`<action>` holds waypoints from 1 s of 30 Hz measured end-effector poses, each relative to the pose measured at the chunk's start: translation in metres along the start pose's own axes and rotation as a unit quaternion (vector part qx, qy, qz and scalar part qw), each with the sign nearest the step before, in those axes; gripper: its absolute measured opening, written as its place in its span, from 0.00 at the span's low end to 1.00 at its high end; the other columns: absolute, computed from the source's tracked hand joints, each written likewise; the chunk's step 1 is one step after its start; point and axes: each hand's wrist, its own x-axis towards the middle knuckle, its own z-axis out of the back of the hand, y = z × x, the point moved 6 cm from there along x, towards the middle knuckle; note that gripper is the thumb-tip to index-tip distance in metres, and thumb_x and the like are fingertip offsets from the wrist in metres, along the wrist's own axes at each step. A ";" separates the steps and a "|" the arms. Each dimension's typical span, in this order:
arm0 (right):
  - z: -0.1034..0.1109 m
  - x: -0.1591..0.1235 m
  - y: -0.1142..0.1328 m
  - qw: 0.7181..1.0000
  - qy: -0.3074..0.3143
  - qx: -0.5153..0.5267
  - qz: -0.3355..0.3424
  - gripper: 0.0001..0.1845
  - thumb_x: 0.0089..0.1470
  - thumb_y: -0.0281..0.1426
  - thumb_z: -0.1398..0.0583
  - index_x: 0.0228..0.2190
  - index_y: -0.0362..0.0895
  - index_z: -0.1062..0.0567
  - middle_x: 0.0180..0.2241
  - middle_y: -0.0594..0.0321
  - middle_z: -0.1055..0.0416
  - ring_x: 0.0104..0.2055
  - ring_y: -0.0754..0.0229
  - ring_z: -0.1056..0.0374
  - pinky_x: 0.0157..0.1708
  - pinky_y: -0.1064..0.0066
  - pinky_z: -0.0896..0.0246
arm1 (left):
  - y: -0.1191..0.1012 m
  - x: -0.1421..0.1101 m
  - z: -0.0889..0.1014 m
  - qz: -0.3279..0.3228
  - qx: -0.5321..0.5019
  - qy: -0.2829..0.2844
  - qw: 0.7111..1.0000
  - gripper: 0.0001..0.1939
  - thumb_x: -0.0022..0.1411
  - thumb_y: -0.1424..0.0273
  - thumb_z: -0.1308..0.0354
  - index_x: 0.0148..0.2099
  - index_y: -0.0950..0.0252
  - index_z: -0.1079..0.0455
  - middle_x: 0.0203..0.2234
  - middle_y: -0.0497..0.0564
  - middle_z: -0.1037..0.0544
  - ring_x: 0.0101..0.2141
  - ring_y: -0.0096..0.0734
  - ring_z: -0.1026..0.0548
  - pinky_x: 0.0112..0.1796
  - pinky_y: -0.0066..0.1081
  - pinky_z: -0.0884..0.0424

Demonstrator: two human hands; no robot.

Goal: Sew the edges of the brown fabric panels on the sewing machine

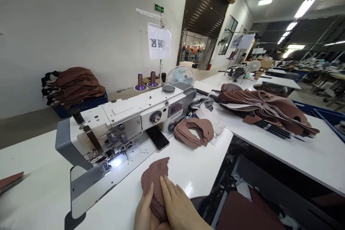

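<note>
Cupping brown pieces [154, 173], far edge uncovered

Just one cam here, worn on head, looking forward and kinda down over fingers [167, 191]. Pretty close behind fingers, which come in at bottom middle, tips pointing away from lens. Super wide view btw: machine [129, 111] ahead and left of fingers, wall [81, 25] behind it, lights [304, 8] way off, up and right.
</note>
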 end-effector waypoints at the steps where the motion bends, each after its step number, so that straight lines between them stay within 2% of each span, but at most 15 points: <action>1: 0.001 0.000 -0.003 1.000 0.019 -0.004 -0.012 0.50 0.43 0.33 0.37 0.63 0.31 0.49 0.63 0.35 0.54 0.60 0.32 0.46 0.54 0.43 0.44 | 0.002 0.001 -0.007 0.004 -0.014 0.022 1.000 0.21 0.61 0.65 0.45 0.56 0.65 0.32 0.50 0.60 0.26 0.55 0.47 0.33 0.56 0.42 0.36; 2: 0.002 0.001 -0.006 0.999 0.022 -0.008 -0.027 0.51 0.41 0.30 0.38 0.63 0.32 0.51 0.63 0.35 0.55 0.59 0.32 0.43 0.52 0.44 0.41 | 0.002 0.002 -0.014 0.006 -0.025 0.042 0.999 0.21 0.61 0.66 0.44 0.55 0.66 0.32 0.51 0.60 0.26 0.56 0.47 0.34 0.57 0.42 0.37; 4: 0.010 0.002 -0.017 0.998 -0.024 -0.017 -0.054 0.51 0.39 0.25 0.41 0.64 0.34 0.53 0.63 0.35 0.54 0.55 0.35 0.39 0.49 0.47 0.37 | 0.001 0.005 -0.028 0.000 -0.019 0.065 0.998 0.20 0.61 0.68 0.45 0.54 0.67 0.31 0.52 0.60 0.28 0.56 0.45 0.34 0.58 0.41 0.39; 6: 0.023 0.007 -0.031 0.992 -0.119 -0.019 -0.039 0.48 0.42 0.22 0.45 0.64 0.36 0.55 0.63 0.38 0.51 0.55 0.40 0.38 0.49 0.50 0.36 | -0.006 0.013 -0.042 -0.021 0.031 0.085 0.996 0.19 0.62 0.66 0.44 0.54 0.66 0.31 0.54 0.58 0.29 0.57 0.44 0.36 0.59 0.40 0.42; 8: 0.039 0.017 -0.047 0.978 -0.209 -0.020 0.012 0.48 0.44 0.20 0.48 0.65 0.38 0.60 0.62 0.42 0.49 0.60 0.45 0.44 0.54 0.52 0.41 | -0.023 0.028 -0.059 -0.083 0.127 0.116 0.982 0.21 0.62 0.60 0.45 0.54 0.66 0.32 0.56 0.58 0.31 0.58 0.43 0.37 0.60 0.40 0.43; 9: 0.046 0.024 -0.058 0.972 -0.231 -0.029 0.034 0.48 0.44 0.19 0.49 0.65 0.38 0.62 0.62 0.43 0.49 0.62 0.46 0.48 0.56 0.53 0.44 | -0.036 0.038 -0.066 -0.141 0.206 0.116 0.961 0.24 0.63 0.57 0.48 0.56 0.66 0.33 0.57 0.58 0.32 0.59 0.43 0.38 0.60 0.41 0.43; 10: 0.053 0.034 -0.071 0.970 -0.235 -0.043 0.045 0.48 0.44 0.19 0.49 0.65 0.38 0.64 0.63 0.44 0.51 0.64 0.48 0.52 0.58 0.53 0.47 | -0.050 0.049 -0.074 -0.208 0.296 0.103 0.926 0.26 0.65 0.55 0.52 0.57 0.66 0.35 0.58 0.59 0.34 0.59 0.43 0.38 0.60 0.42 0.43; 11: 0.059 0.044 -0.084 0.971 -0.225 -0.061 0.045 0.48 0.45 0.20 0.49 0.65 0.37 0.64 0.63 0.44 0.52 0.65 0.49 0.54 0.59 0.54 0.49 | -0.064 0.060 -0.081 -0.281 0.389 0.073 0.874 0.27 0.67 0.56 0.57 0.59 0.67 0.38 0.59 0.60 0.35 0.59 0.43 0.39 0.60 0.43 0.43; 12: 0.064 0.054 -0.098 0.974 -0.206 -0.080 0.039 0.47 0.45 0.20 0.48 0.65 0.37 0.62 0.63 0.44 0.53 0.65 0.49 0.55 0.59 0.54 0.50 | -0.077 0.071 -0.089 -0.344 0.485 0.029 0.803 0.27 0.68 0.59 0.62 0.61 0.67 0.41 0.59 0.60 0.37 0.60 0.43 0.40 0.59 0.45 0.43; 13: 0.069 0.063 -0.109 0.978 -0.183 -0.096 0.033 0.46 0.45 0.20 0.48 0.64 0.36 0.59 0.63 0.44 0.52 0.64 0.49 0.53 0.59 0.54 0.50 | -0.084 0.083 -0.097 -0.379 0.534 0.011 0.755 0.25 0.68 0.63 0.63 0.62 0.67 0.43 0.61 0.60 0.39 0.62 0.44 0.44 0.61 0.47 0.47; 15: 0.074 0.075 -0.126 0.982 -0.147 -0.113 0.027 0.44 0.44 0.21 0.46 0.63 0.37 0.51 0.61 0.44 0.48 0.61 0.48 0.47 0.56 0.56 0.47 | -0.090 0.106 -0.113 -0.410 0.601 0.022 0.686 0.24 0.64 0.71 0.59 0.60 0.65 0.39 0.61 0.57 0.39 0.64 0.47 0.51 0.61 0.54 0.54; 16: 0.075 0.078 -0.131 0.983 -0.136 -0.118 0.027 0.42 0.44 0.21 0.46 0.62 0.37 0.48 0.60 0.45 0.46 0.58 0.48 0.44 0.55 0.56 0.46 | -0.088 0.117 -0.121 -0.413 0.621 0.048 0.664 0.23 0.61 0.74 0.57 0.58 0.64 0.36 0.60 0.55 0.37 0.64 0.48 0.54 0.61 0.56 0.57; 19: 0.073 0.078 -0.135 0.984 -0.115 -0.139 0.013 0.40 0.45 0.23 0.45 0.62 0.36 0.46 0.60 0.44 0.44 0.55 0.47 0.41 0.53 0.58 0.45 | -0.079 0.137 -0.138 -0.421 0.688 0.115 0.580 0.21 0.61 0.74 0.56 0.52 0.59 0.30 0.53 0.51 0.28 0.64 0.51 0.51 0.60 0.62 0.61; 24: 0.069 0.073 -0.130 0.982 -0.105 -0.159 -0.016 0.39 0.49 0.24 0.47 0.62 0.41 0.47 0.61 0.49 0.45 0.55 0.49 0.42 0.52 0.61 0.47 | -0.079 0.142 -0.134 -0.440 0.743 0.143 0.484 0.20 0.68 0.64 0.61 0.52 0.60 0.32 0.49 0.54 0.25 0.61 0.48 0.44 0.60 0.59 0.65; 30: 0.070 0.087 -0.128 0.980 -0.113 -0.157 -0.055 0.36 0.49 0.25 0.48 0.61 0.41 0.45 0.59 0.49 0.43 0.54 0.47 0.42 0.49 0.61 0.46 | -0.089 0.134 -0.112 -0.456 0.766 0.154 0.427 0.21 0.69 0.65 0.63 0.51 0.66 0.33 0.49 0.56 0.26 0.62 0.43 0.46 0.62 0.53 0.64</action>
